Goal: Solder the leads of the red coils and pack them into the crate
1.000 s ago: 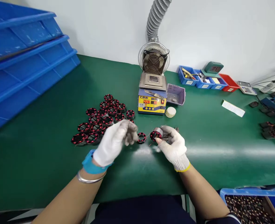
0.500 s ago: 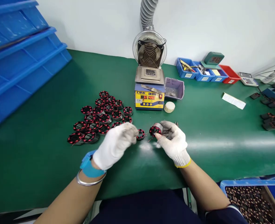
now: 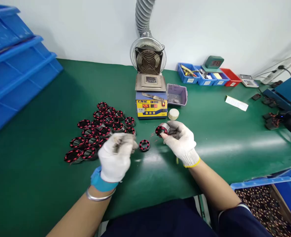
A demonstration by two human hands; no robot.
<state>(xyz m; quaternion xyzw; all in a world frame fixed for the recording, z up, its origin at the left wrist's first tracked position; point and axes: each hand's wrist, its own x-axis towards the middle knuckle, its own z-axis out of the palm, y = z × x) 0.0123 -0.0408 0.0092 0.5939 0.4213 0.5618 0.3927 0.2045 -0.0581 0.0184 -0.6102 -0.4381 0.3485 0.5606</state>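
Observation:
My right hand [image 3: 181, 140], in a white glove, holds a motor stator [image 3: 162, 130], a ring with a grey outside and red windings, thumb at its front. Thin red wire ends stick out to its left. Another stator [image 3: 144, 145] lies flat on the green table between my hands. Just left of that one is my gloved left hand [image 3: 118, 151], its fingers curled together and partly blurred; what is in them, if anything, is hidden. Behind it sits a cluster of several stators [image 3: 93, 131], partly covered by the hand.
Ahead stands a yellow and blue solder pot [image 3: 151, 108] with a fan [image 3: 149, 61] behind it. Beside it are a purple tray [image 3: 183, 95] and a round pale pad [image 3: 173, 114]. Blue crates [image 3: 19, 75] stack at left; a blue bin [image 3: 261, 181] of parts sits lower right.
The view has shifted, moving the background leftward. My left hand has drawn away from the loose stator, which now shows whole. My right hand keeps its stator, now raised nearer the solder pot.

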